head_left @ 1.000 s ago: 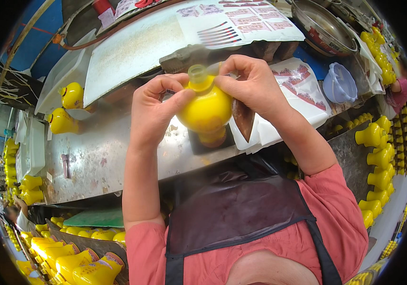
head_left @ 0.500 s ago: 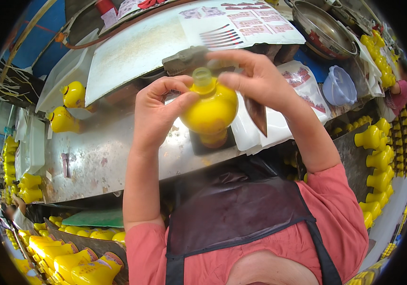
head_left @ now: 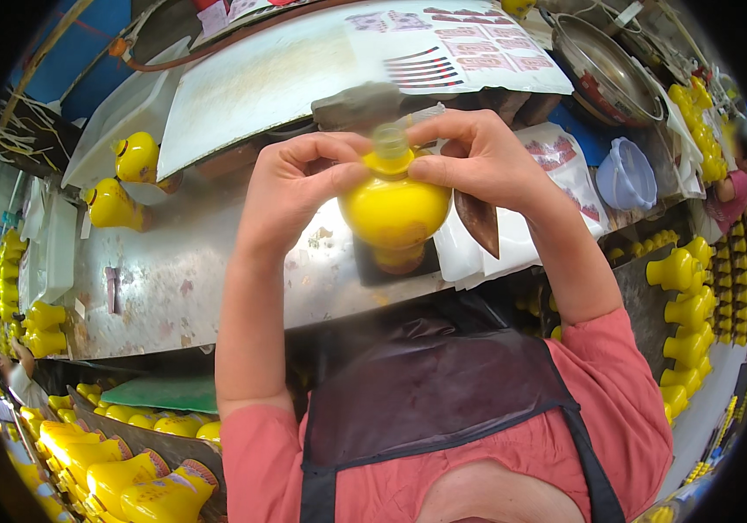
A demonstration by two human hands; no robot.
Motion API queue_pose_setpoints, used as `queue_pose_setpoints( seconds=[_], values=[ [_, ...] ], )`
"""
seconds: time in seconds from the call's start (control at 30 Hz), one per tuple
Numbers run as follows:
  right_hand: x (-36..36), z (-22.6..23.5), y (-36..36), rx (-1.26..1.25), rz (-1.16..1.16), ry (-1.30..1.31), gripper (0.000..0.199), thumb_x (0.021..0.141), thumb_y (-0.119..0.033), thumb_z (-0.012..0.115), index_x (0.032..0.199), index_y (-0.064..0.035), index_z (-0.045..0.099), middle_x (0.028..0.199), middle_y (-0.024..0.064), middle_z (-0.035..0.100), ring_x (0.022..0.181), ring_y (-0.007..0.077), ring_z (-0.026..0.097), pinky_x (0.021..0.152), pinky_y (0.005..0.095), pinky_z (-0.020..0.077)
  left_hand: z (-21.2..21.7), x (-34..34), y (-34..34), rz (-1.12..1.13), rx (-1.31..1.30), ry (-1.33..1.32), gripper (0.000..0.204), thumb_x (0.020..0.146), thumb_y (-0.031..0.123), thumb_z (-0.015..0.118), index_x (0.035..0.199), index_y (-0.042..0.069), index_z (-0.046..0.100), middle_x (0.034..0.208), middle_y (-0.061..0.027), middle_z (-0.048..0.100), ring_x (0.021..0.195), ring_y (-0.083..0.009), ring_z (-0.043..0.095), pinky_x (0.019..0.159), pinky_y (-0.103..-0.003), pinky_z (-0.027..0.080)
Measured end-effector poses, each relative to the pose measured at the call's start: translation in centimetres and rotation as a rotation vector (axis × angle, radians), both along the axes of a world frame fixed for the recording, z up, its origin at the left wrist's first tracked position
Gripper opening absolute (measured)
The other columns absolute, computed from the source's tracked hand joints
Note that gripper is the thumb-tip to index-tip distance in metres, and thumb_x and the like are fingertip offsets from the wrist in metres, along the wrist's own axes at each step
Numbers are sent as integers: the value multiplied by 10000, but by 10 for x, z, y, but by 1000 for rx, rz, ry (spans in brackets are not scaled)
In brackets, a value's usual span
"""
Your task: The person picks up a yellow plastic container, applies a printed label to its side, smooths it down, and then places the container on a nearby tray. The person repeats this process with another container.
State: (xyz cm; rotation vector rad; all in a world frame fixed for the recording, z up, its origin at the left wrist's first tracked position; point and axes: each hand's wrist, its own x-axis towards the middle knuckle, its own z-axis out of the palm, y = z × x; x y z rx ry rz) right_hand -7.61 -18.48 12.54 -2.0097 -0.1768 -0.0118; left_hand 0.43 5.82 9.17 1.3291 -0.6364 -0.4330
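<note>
A glossy yellow bottle (head_left: 395, 212) with a round body and a clear threaded neck stands upright in front of me on a dark pad (head_left: 369, 268). On the left of the neck, my left hand (head_left: 293, 185) pinches with thumb and fingers at the bottle's shoulder. My right hand (head_left: 488, 164) closes at the opposite side, thumb against the shoulder. A brown pointed blade-like tool (head_left: 478, 225) hangs below the right palm, tucked in that hand. Whatever thin piece may lie between the fingertips is too small to make out. A small whitish strip (head_left: 425, 114) shows behind the right fingers.
Beyond the metal worktop (head_left: 182, 283) lies a white board (head_left: 260, 78) with printed labels and dark strips. Two yellow bottles (head_left: 116, 207) stand at the left. A light-blue bucket (head_left: 626, 174) and label sheets (head_left: 556, 152) are at the right. More yellow bottles (head_left: 147, 484) fill racks at both sides.
My right hand, raised and blurred before, has come down to the bottle's neck and pinches there. The left hand stays at the neck. The view has shifted slightly.
</note>
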Motion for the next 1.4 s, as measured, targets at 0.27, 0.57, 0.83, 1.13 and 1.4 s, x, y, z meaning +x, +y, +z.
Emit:
queue_pose_setpoints(
  seconds=[0.27, 0.57, 0.83, 1.13, 1.4],
  values=[
    [-2, -1, 1, 36, -22, 23, 391, 852, -222, 798, 1136, 41, 744, 1093, 140, 756, 1012, 175, 696, 917, 306, 534, 7, 15, -2, -86, 70, 20, 119, 839, 39, 799, 931, -28, 765, 1097, -105, 739, 1012, -164, 664, 945, -320, 529],
    [-6, -1, 1, 64, -35, 55, 370, 853, -218, 807, 1129, 23, 753, 970, 37, 736, 778, 58, 595, 691, 238, 490, 10, 31, -4, -197, 93, 28, 133, 791, 50, 849, 901, 6, 788, 1081, -106, 732, 980, -178, 669, 919, -323, 542],
    [-9, 4, 5, 115, -50, 97, 337, 860, -193, 805, 1121, 15, 753, 831, 4, 702, 658, 12, 544, 585, 207, 432, 3, 33, -7, -219, 40, 5, 127, 791, 45, 849, 898, 17, 787, 1063, -99, 734, 956, -170, 678, 898, -310, 551],
    [-8, -5, 4, 137, -44, 73, 318, 880, -189, 790, 1132, 0, 744, 668, -10, 654, 525, 12, 539, 492, 206, 409, 3, 29, -10, 34, 170, 49, 204, 889, 86, 786, 1066, -9, 753, 1056, -57, 730, 942, -131, 658, 880, -283, 533],
    [-6, -7, 6, 161, -28, 60, 285, 905, -170, 761, 1143, -12, 757, 691, -14, 673, 516, -9, 529, 476, 185, 392, -8, -42, 0, 330, 108, -295, 159, 941, 52, 711, 1069, -23, 767, 1134, -65, 682, 1021, -133, 635, 933, -275, 495]
  ],
)
